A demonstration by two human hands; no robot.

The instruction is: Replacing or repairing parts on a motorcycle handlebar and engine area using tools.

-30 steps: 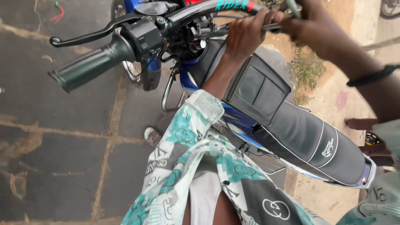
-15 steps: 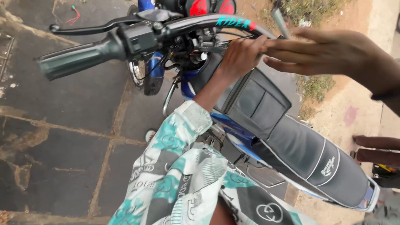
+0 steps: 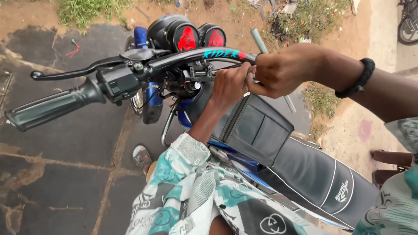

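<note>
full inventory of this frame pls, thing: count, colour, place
motorcycle: 1, blue with black seat, centre to lower right
handlebar: 1, black, across the top
handlebar grip: 1, dark grey, far left
brake lever: 1, black, above the grip
gauges: 2, black with red faces, top centre
metal tool: 1, grey, in right hand
wristband: 1, black, right wrist
sandalled foot: 1, on dark paving
left hand: at handlebar centre
right hand: closed on tool
</note>
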